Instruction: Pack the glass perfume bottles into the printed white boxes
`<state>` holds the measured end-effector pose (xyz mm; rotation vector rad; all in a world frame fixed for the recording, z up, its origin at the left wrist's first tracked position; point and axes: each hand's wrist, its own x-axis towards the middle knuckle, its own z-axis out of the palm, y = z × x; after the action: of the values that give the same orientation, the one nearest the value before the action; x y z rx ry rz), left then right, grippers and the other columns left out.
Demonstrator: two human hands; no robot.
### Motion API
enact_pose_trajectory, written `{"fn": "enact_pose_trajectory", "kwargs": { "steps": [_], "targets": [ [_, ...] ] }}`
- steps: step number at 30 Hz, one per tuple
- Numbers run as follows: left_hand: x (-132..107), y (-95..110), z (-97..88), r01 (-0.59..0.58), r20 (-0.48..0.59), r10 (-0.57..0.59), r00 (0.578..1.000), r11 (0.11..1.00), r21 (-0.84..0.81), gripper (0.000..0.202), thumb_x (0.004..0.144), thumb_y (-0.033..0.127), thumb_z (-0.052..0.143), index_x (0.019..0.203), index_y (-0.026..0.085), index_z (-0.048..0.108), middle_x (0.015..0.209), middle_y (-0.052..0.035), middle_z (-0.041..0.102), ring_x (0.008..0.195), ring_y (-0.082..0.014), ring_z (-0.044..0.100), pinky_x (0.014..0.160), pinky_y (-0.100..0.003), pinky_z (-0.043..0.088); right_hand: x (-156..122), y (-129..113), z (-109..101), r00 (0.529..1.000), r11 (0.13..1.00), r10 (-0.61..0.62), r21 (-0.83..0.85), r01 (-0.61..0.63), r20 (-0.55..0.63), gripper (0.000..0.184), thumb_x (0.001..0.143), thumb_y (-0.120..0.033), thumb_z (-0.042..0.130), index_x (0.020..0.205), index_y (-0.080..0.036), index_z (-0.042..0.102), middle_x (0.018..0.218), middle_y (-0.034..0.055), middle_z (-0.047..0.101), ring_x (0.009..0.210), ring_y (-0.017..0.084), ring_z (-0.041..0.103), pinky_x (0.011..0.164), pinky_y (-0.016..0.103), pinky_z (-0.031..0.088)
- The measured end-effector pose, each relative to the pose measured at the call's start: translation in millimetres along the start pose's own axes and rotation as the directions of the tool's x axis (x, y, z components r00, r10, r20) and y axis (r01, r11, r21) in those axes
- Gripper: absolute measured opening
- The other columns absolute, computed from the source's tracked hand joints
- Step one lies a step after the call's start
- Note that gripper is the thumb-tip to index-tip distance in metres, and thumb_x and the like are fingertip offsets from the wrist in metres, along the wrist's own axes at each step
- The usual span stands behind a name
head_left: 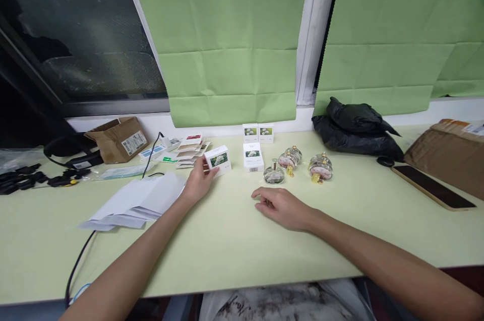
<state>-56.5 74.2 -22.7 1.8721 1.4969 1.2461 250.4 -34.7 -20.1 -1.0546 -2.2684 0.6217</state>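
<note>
My left hand (198, 180) grips a small white box (219, 161) with a white-flower picture, its fingers closed round the left end. Just right of it lies a similar white box (253, 156) with a barcode on its near end. My right hand (282, 206) rests on the table with loosely curled fingers, apart from everything else. Beyond it stands a small glass perfume bottle (274, 173). Farther right are several ornate glass bottles (320, 166) with gold trim. Two more flower boxes (258, 132) stand upright against the wall.
Flat cartons (189, 152) are stacked behind my left hand. White papers (139, 200) lie beside my left forearm, with a black cable (77, 263) running under them. An open cardboard box (120, 139) is at back left. A black plastic bag (357, 132), phone (433, 187) and larger carton (449, 154) occupy the right.
</note>
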Motion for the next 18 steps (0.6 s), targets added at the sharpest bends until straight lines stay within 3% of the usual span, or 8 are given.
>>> {"fn": "enact_pose_trajectory", "kwargs": {
  "steps": [6,9,11,13,14,15,17,18],
  "targets": [
    [0,0,2.9,-0.017,0.049,0.02,0.999,0.999,-0.05,0.053,0.096,0.04,0.065,0.141,0.02,0.045,0.138,-0.015,0.064,0.119,-0.0277,0.07,0.101,-0.046,0.06,0,-1,-2,1.0,1.0,-0.005,-0.001,0.005,0.017,0.026,0.106,-0.032,0.057,0.128,-0.025,0.068,0.082,-0.0004,0.07,0.073,0.018,0.063,0.069,0.029,0.047],
    [-4,4,1.7,-0.093,-0.062,0.096,0.993,0.995,0.037,0.072,0.091,0.044,0.075,0.149,0.021,0.039,0.142,-0.0167,0.058,0.12,-0.0293,0.067,0.101,-0.048,0.059,0,0,-3,1.0,1.0,-0.009,-0.001,0.009,0.018,0.027,0.106,-0.032,0.057,0.129,-0.025,0.068,0.081,-0.0007,0.069,0.072,0.018,0.063,0.068,0.029,0.047],
    [-10,10,1.6,-0.217,-0.243,0.249,0.938,0.964,0.153,0.075,0.087,0.045,0.081,0.147,0.021,0.042,0.144,-0.0179,0.054,0.123,-0.0312,0.062,0.103,-0.05,0.056,0,1,-3,1.0,1.0,-0.022,-0.005,0.022,0.005,0.024,0.106,-0.032,0.057,0.126,-0.025,0.069,0.079,-0.0012,0.069,0.071,0.017,0.062,0.068,0.029,0.046],
    [-21,21,5.1,-0.382,-0.297,0.448,0.843,0.888,0.255,0.056,0.093,0.04,0.076,0.14,0.021,0.051,0.139,-0.0167,0.057,0.123,-0.0309,0.06,0.106,-0.051,0.053,0,1,-3,0.997,0.999,-0.046,-0.008,0.045,-0.055,0.019,0.107,-0.03,0.055,0.115,-0.024,0.071,0.077,-0.0014,0.067,0.068,0.017,0.06,0.068,0.029,0.045],
    [-28,27,8.5,-0.484,-0.22,0.544,0.81,0.832,0.272,0.043,0.098,0.036,0.07,0.136,0.023,0.056,0.133,-0.0148,0.061,0.122,-0.03,0.061,0.108,-0.05,0.052,0,1,-4,0.992,0.999,-0.053,-0.006,0.053,-0.115,0.019,0.107,-0.03,0.053,0.108,-0.024,0.071,0.075,-0.0016,0.066,0.066,0.016,0.058,0.067,0.03,0.044],
    [-34,33,12.9,-0.574,-0.035,0.601,0.799,0.777,0.258,0.035,0.103,0.032,0.061,0.137,0.025,0.058,0.132,-0.0132,0.063,0.126,-0.0291,0.06,0.111,-0.05,0.049,1,1,-5,0.98,0.999,-0.053,0.002,0.054,-0.191,0.02,0.108,-0.03,0.052,0.103,-0.024,0.07,0.073,-0.0019,0.063,0.064,0.016,0.056,0.066,0.03,0.043],
    [-43,44,23.2,-0.641,0.31,0.572,0.759,0.739,0.207,0.043,0.109,0.029,0.049,0.152,0.03,0.051,0.15,-0.0114,0.058,0.139,-0.0285,0.054,0.118,-0.05,0.044,2,0,-10,0.931,0.999,-0.028,0.033,0.043,-0.364,0.02,0.108,-0.031,0.051,0.101,-0.024,0.067,0.071,-0.0023,0.058,0.062,0.016,0.051,0.063,0.03,0.042],
    [-46,48,27.9,-0.64,0.377,0.543,0.75,0.741,0.204,0.05,0.11,0.031,0.047,0.16,0.032,0.043,0.159,-0.0104,0.052,0.142,-0.0294,0.05,0.12,-0.051,0.042,2,0,-12,0.893,0.998,-0.007,0.051,0.034,-0.449,0.018,0.108,-0.032,0.051,0.103,-0.024,0.066,0.071,-0.0024,0.056,0.062,0.016,0.05,0.062,0.03,0.042]
  ]
}}
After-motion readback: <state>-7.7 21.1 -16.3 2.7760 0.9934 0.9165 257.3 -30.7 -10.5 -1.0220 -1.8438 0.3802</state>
